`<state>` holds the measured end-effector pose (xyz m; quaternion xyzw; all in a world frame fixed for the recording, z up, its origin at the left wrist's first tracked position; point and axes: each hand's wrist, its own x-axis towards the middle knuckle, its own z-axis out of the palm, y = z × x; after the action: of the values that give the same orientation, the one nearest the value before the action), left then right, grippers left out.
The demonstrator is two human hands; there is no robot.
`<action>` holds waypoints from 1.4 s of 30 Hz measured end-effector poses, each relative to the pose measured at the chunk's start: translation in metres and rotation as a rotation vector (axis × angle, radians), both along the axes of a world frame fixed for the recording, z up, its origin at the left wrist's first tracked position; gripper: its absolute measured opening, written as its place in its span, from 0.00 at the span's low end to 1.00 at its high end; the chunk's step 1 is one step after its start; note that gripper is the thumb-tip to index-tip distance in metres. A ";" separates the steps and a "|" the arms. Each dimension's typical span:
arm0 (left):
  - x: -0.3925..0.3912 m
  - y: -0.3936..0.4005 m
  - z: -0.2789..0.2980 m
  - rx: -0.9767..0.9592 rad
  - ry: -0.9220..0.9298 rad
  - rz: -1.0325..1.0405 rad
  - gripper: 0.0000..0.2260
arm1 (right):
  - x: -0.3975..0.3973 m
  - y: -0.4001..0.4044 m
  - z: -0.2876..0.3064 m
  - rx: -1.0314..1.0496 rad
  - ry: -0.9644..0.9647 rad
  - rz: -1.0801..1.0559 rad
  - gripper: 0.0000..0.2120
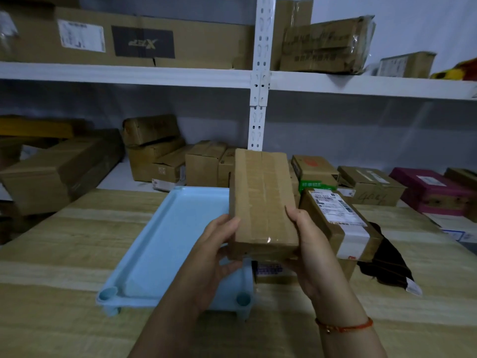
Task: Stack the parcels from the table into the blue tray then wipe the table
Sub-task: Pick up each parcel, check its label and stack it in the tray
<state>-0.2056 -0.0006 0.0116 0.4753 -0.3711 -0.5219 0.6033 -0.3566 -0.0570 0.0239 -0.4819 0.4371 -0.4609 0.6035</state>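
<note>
Over the wooden table [64, 241], as far as I can see, the job looks barely begun. Behind it, white shelving [259, 73] carries a crowd of cardboard boxes [165, 161] that seem to be no part of the job. On the table sits the blue tray [165, 239], and what I can see of its floor is bare; the hands hide the near right corner, so I cannot vouch for that part. To its right a labelled parcel [340, 223] rests on top of another [273, 273], both waiting on the table. Lifted above the tray's right edge is a plain taped parcel [263, 202], gripped at its near end, left hand [219, 251] on one side and right hand [312, 251] on the other. A dark cloth [387, 264] lies just right of the pile, untouched, so I judge the wiping is not yet started.
</note>
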 end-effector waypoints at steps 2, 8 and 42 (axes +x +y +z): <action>0.000 -0.001 -0.001 0.002 -0.069 0.056 0.32 | -0.001 -0.001 -0.001 -0.047 0.054 -0.045 0.09; -0.005 -0.003 0.003 -0.063 -0.312 0.265 0.35 | 0.003 0.003 -0.003 -0.279 0.205 -0.161 0.10; 0.002 -0.004 0.000 -0.181 -0.209 0.338 0.16 | 0.010 -0.001 0.004 0.211 -0.383 0.152 0.23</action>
<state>-0.2033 -0.0042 0.0117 0.5263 -0.3919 -0.3257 0.6807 -0.3469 -0.0583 0.0280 -0.3515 0.3226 -0.4489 0.7556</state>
